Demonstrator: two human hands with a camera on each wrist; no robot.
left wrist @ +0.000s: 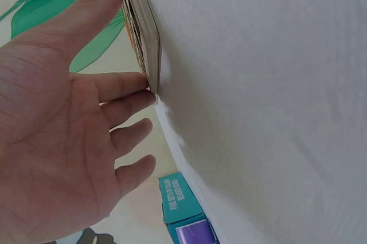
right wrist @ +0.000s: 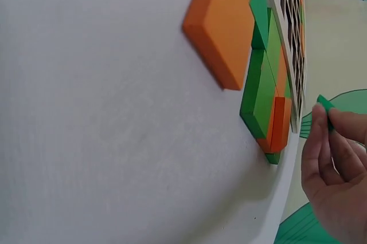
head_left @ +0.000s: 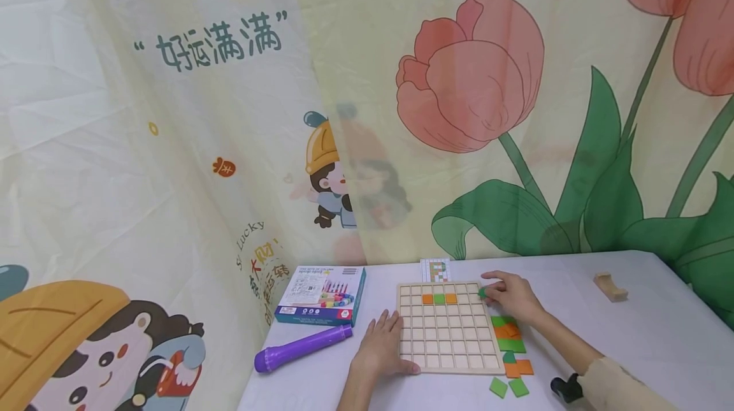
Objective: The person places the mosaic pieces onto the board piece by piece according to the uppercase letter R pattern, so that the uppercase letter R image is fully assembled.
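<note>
Right hand [head_left: 513, 297], lower right, is pinched on green tile [head_left: 482, 294]; board [head_left: 449, 332] is touched by loose left hand [head_left: 380, 344]. Tile seems light, hard; best held by edges.

Near the desk's [head_left: 659, 334] right edge, there is room to pass between the wooden block [head_left: 610, 287] and the right forearm [head_left: 573, 339]. Toward the left edge, the box [head_left: 321, 296] and purple tube [head_left: 304, 348] obstruct; a narrow lane between box and gridded board [head_left: 447, 338] ends at the left grip [head_left: 380, 346]. Loose tiles [head_left: 507, 331] and the right grip [head_left: 510, 293] crowd the board's right side, and a hanging cloth [head_left: 344, 35] walls off the far edge.
</note>
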